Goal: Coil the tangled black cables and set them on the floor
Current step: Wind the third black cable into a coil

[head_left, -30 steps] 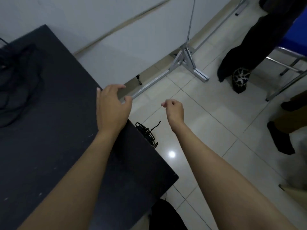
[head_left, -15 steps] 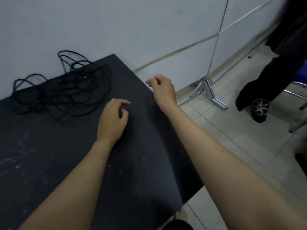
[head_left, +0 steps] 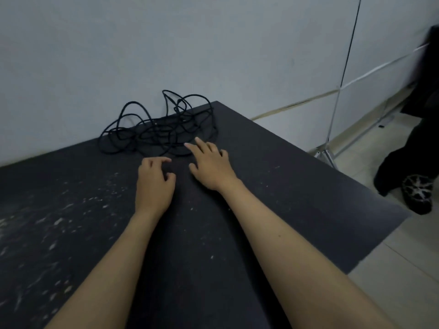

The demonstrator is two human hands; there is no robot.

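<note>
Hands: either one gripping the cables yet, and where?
Nothing held. Left hand and right hand hover over the table, short of the tangled cables.

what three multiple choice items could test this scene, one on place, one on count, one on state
1. Where do the tangled black cables lie?
A. on the floor tiles
B. on the black table, by the wall
C. draped over a chair

2. How many bare hands show?
A. one
B. two
C. three

3. What does the right hand hold?
A. nothing, its fingers reach toward the cables
B. a coiled cable
C. a white plug

Key: 1 B, the tangle sits at the table's far edge against the wall; 2 B, the left hand and right hand both show; 3 A, no cable is gripped.
</note>
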